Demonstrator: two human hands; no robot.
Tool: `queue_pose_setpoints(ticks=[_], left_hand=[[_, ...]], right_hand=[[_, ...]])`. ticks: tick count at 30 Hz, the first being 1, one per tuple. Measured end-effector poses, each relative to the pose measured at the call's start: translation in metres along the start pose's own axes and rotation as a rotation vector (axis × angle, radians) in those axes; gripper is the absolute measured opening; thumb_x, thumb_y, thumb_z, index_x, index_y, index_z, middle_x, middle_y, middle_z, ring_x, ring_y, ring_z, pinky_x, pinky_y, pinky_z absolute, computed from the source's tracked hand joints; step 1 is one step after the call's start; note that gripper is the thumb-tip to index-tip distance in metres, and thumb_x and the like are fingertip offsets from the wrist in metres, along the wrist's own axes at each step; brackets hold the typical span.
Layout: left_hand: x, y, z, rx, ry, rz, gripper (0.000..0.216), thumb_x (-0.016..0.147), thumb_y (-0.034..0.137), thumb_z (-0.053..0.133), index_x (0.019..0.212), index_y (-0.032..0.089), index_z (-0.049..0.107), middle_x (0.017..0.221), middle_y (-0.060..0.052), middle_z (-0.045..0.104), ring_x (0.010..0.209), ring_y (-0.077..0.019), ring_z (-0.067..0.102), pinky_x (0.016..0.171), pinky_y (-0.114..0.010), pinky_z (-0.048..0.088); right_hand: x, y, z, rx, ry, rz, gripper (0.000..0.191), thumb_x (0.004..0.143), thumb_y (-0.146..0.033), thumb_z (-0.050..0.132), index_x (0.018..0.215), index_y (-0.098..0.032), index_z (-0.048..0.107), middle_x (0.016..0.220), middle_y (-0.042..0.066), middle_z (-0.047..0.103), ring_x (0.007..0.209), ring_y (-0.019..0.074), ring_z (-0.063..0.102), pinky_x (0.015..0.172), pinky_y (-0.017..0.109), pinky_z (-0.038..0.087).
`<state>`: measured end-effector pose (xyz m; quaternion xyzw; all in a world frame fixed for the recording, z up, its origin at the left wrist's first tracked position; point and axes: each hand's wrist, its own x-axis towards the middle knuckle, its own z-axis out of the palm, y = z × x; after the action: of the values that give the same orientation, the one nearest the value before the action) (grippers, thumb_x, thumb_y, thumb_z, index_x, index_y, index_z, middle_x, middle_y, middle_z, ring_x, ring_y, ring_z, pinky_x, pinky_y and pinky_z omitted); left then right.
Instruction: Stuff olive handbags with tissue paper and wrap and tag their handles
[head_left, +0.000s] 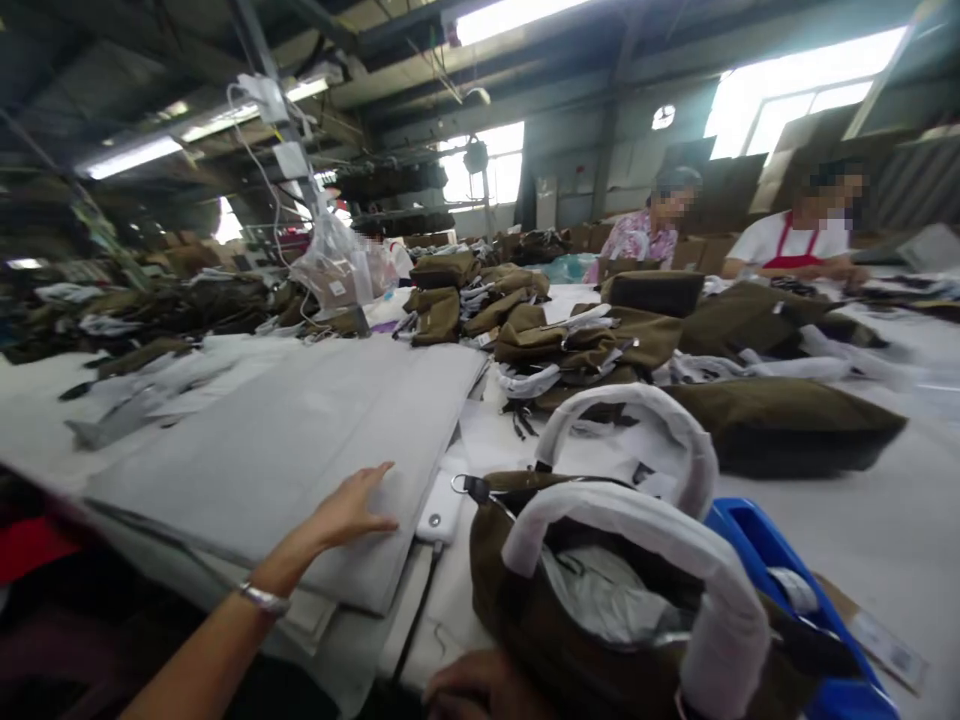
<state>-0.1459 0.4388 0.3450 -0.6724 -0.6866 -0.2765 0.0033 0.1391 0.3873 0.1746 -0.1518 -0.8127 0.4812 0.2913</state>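
Note:
Fingers spread, my left hand (352,512) reaches over a stack of flat whitish-grey sheets (300,420); whether it touches them I cannot tell. It holds nothing. At the bottom edge, my right hand (476,685) is partly cut off, its fingers curled against the near side of a dark olive handbag (517,620). That bag stands upright with its top open. White wrapping covers both raised handles (637,510), and pale crumpled filling (600,590) shows inside. Between the sheets and the bag lies a small white device (437,512) with a black cable.
A blue tape dispenser (787,590) stands right of the bag, beside a card tag (885,640). Olive bags (592,340) are heaped farther back, one lying flat (780,420) at right. A metal post (289,150) rises from the table. Two people (645,235) work across it.

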Motion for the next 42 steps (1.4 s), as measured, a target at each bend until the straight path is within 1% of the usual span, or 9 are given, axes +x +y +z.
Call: queue_pose_setpoints(ticks=[3,9,15,17,21,23,28,33,42], left_hand=[[-0.013,-0.016,0.012,0.044,0.006,-0.009,0.089,0.052,0.039,0.087,0.135,0.021,0.061,0.145,-0.018,0.057,0.137,-0.0416,0.048,0.114,-0.048,0.038],[-0.006,-0.026,0.014,0.167,-0.035,0.036,0.083,0.064,0.033,0.078,0.141,0.013,0.053,0.145,-0.018,0.056,0.134,-0.0356,0.051,0.114,-0.043,0.037],[-0.004,-0.03,0.013,0.23,0.001,0.026,0.067,0.072,0.024,0.068,0.137,0.013,0.055,0.127,-0.015,0.067,0.115,-0.0283,0.064,0.102,-0.036,0.047],[-0.004,-0.033,0.013,0.225,0.015,0.024,0.056,0.075,0.026,0.065,0.13,0.016,0.06,0.12,-0.011,0.07,0.108,-0.0257,0.067,0.095,-0.033,0.05],[-0.005,-0.041,0.011,0.201,0.021,0.039,0.025,0.079,0.031,0.062,0.097,0.019,0.072,0.102,-0.007,0.075,0.093,-0.0231,0.07,0.084,-0.03,0.052],[-0.004,-0.044,0.009,0.186,0.02,0.05,0.019,0.081,0.032,0.06,0.088,0.02,0.073,0.096,-0.006,0.075,0.089,-0.0218,0.07,0.083,-0.029,0.052],[0.001,-0.043,0.004,0.172,-0.001,0.059,0.013,0.082,0.028,0.067,0.087,0.018,0.073,0.092,-0.005,0.076,0.089,-0.0214,0.07,0.087,-0.035,0.052],[0.007,-0.046,-0.003,0.108,-0.044,0.047,0.02,0.087,0.035,0.071,0.086,0.015,0.071,0.092,-0.004,0.076,0.092,-0.0206,0.07,0.092,-0.04,0.052],[0.001,-0.05,-0.014,-0.098,-0.03,0.004,0.034,0.074,0.047,0.062,0.082,0.018,0.078,0.093,-0.006,0.081,0.096,-0.0285,0.073,0.088,-0.033,0.054]], right_hand=[[0.009,-0.008,0.017,0.148,0.009,0.022,0.021,0.083,-0.037,0.063,0.096,-0.037,0.08,0.085,-0.004,0.078,0.074,0.0256,0.076,0.068,0.034,0.058],[0.034,-0.042,0.022,0.411,0.198,-0.046,0.032,0.095,-0.045,0.061,0.102,-0.019,0.078,0.088,0.007,0.077,0.067,0.0167,0.071,0.065,0.025,0.053],[0.05,-0.028,0.027,0.51,0.3,-0.035,0.046,0.091,-0.055,0.065,0.102,-0.012,0.075,0.086,0.01,0.076,0.062,0.0137,0.066,0.061,0.024,0.047],[0.05,-0.022,0.03,0.533,0.301,-0.033,0.047,0.09,-0.057,0.065,0.102,-0.012,0.075,0.085,0.01,0.076,0.061,0.013,0.066,0.061,0.024,0.047],[0.054,-0.021,0.033,0.599,0.319,-0.052,0.05,0.089,-0.059,0.066,0.102,-0.012,0.074,0.085,0.01,0.075,0.06,0.0129,0.066,0.057,0.022,0.046],[0.059,-0.024,0.033,0.622,0.335,-0.057,0.051,0.088,-0.06,0.067,0.102,-0.011,0.074,0.085,0.01,0.075,0.061,0.0133,0.066,0.055,0.022,0.047],[0.075,-0.033,0.036,0.7,0.385,-0.055,0.057,0.08,-0.064,0.072,0.1,-0.011,0.074,0.082,0.01,0.075,0.059,0.0133,0.066,0.052,0.022,0.047],[0.09,-0.042,0.037,0.799,0.463,-0.036,0.063,0.069,-0.067,0.079,0.095,-0.01,0.075,0.079,0.01,0.075,0.057,0.0144,0.066,0.051,0.023,0.048],[0.117,-0.044,0.028,0.878,0.663,-0.058,0.059,0.067,-0.062,0.082,0.099,-0.013,0.074,0.093,0.01,0.076,0.08,0.0196,0.071,0.07,0.03,0.058]])
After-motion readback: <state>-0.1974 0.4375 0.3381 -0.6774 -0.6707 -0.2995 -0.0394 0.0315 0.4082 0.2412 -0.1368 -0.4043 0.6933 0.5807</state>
